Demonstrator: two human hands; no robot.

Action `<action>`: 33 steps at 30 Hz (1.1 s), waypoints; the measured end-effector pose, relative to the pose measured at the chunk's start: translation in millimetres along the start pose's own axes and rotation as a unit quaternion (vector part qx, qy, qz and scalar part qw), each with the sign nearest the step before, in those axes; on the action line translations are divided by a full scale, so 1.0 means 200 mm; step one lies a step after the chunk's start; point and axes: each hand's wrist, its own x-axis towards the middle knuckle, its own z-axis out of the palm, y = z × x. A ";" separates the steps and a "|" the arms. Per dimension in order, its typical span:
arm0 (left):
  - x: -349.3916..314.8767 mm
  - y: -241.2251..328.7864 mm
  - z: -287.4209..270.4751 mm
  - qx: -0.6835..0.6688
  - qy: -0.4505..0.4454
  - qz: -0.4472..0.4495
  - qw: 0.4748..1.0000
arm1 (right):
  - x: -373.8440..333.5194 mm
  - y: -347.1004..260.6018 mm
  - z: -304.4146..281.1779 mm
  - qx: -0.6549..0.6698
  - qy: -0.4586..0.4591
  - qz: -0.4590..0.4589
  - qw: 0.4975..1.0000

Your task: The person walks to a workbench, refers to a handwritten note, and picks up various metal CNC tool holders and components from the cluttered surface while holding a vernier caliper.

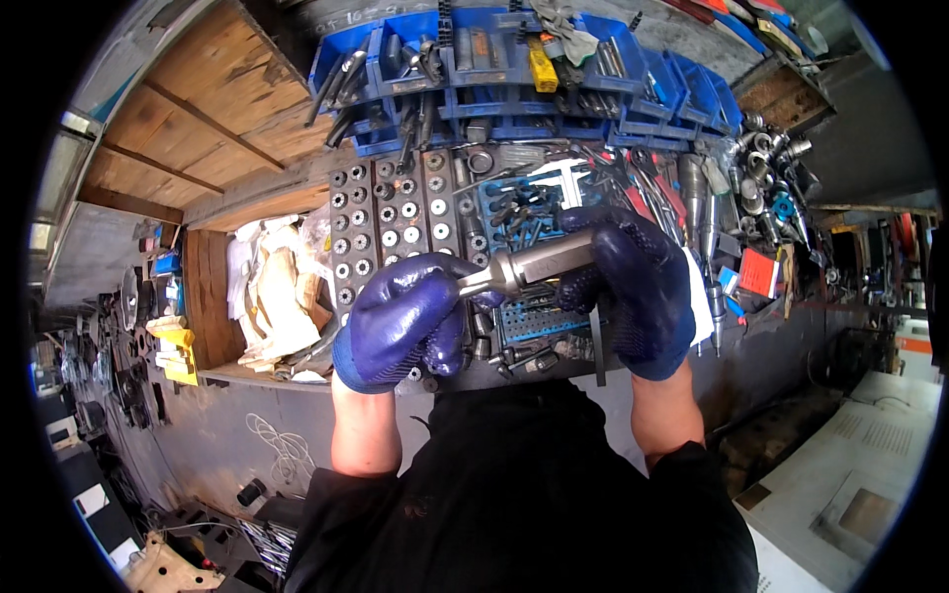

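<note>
A steel tool holder [544, 261] is held in front of me, above the bench, tilted a little up to the right. It has a thick cylindrical shank, a wider collar and a thinner end to the left. My left hand [400, 321], in a purple coated glove, is closed round the thinner end. Gloved the same way, my right hand [638, 287] grips the thick end, which its fingers partly hide. Below the tool holder lies a blue perforated tray [539, 324] with small dark tools. Just left of that tray, collets stand in rows in a dark rack [393, 176].
Blue bins [465, 74] full of tools line the back of the bench. A white caliper [570, 178] lies behind my right hand. Metal tool holders [776, 178] are heaped at the right. A wooden box [211, 296] with crumpled paper stands at the left.
</note>
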 end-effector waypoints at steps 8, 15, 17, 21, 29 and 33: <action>-0.06 0.03 0.12 0.187 -0.037 0.086 0.978 | -0.01 0.03 -0.02 -0.072 -0.007 -0.070 0.995; -0.04 -0.01 0.16 0.393 0.001 0.257 0.883 | -0.01 0.00 -0.01 -0.044 0.003 -0.020 0.999; -0.03 0.00 0.16 0.472 0.007 0.325 0.820 | -0.01 0.02 -0.03 -0.070 -0.001 -0.041 0.997; -0.04 -0.03 0.17 0.373 0.023 0.246 0.894 | 0.01 0.04 -0.05 -0.121 -0.013 -0.132 0.984; -0.05 -0.06 0.17 0.144 0.017 0.147 0.978 | 0.01 0.02 -0.06 -0.153 -0.042 -0.170 0.973; -0.05 -0.06 0.17 0.136 0.022 0.136 0.981 | 0.02 0.02 -0.07 -0.115 -0.054 -0.179 0.976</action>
